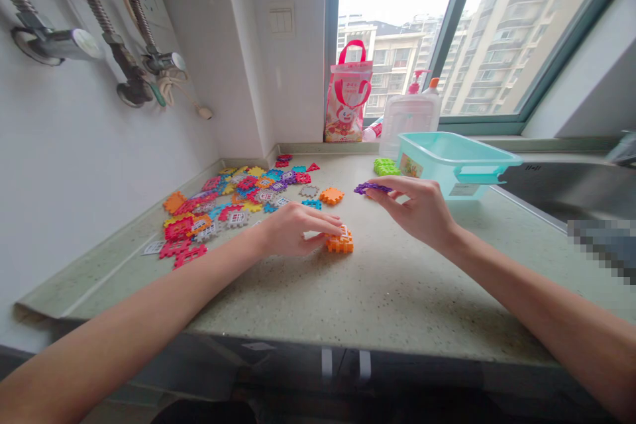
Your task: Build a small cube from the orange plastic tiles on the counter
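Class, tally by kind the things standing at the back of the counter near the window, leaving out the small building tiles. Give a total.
Printed bag with red handles: 1
Pump bottle: 1
Turquoise plastic basin: 1
Total: 3

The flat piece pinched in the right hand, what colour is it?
Purple: the flat piece, held in the right hand, shows best in the head view.

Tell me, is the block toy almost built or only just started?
Only just started, it looks like. Done: a small orange block piece sits joined on the counter, steadied by the left hand. In hand: the right hand pinches a purple piece. Left: a big pile of loose pieces lies untouched by the wall, plus a green one beside the teal tub.
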A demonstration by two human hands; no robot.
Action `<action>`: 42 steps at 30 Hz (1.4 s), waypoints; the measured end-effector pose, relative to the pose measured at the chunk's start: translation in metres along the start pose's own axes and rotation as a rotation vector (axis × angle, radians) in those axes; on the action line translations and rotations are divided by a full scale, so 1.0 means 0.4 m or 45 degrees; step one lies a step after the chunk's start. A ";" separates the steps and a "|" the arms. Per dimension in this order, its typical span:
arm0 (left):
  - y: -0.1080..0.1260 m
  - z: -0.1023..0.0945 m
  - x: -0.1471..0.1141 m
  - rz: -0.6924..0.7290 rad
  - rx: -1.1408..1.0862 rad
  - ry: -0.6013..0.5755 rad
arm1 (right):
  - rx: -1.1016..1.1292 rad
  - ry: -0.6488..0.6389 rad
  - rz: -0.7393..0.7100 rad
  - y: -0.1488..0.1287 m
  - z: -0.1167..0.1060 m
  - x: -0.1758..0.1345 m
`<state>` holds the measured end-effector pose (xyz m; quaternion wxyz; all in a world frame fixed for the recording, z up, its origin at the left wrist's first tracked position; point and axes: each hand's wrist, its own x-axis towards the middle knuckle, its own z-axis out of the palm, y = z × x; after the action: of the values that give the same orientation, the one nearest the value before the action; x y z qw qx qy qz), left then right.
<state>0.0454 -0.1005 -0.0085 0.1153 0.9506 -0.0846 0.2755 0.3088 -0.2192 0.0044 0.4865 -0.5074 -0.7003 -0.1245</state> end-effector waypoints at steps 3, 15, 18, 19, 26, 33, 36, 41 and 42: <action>0.005 -0.019 0.001 -0.023 -0.053 -0.102 | -0.019 -0.031 0.005 -0.001 -0.002 0.001; 0.043 -0.056 0.033 -0.598 0.103 -0.319 | 0.013 -0.309 0.125 0.027 0.005 -0.001; 0.024 -0.084 0.027 -0.682 0.094 -0.349 | 0.108 -0.388 0.177 0.034 0.005 -0.003; 0.014 -0.090 0.023 -0.693 0.120 -0.324 | 0.135 -0.415 0.166 0.032 0.010 -0.002; -0.041 -0.132 -0.018 -0.635 0.496 0.147 | 0.090 -0.686 -0.197 -0.049 0.180 0.105; 0.037 -0.157 -0.001 -0.414 0.227 -0.147 | 0.023 -0.783 -0.278 -0.100 0.265 0.213; 0.075 -0.141 0.012 -0.533 -0.143 -0.586 | 0.013 -0.751 -0.282 -0.096 0.180 0.142; 0.084 -0.129 0.020 -0.759 -0.357 -0.870 | 0.107 -0.666 -0.369 -0.075 0.049 0.014; 0.080 -0.131 0.019 -0.780 -0.375 -0.881 | 0.115 -0.635 -0.378 -0.069 0.037 0.004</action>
<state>0.0183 -0.1180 0.0441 0.2896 0.9412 0.1275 -0.1184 0.2776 -0.2211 0.0071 0.2979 -0.3920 -0.8697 -0.0344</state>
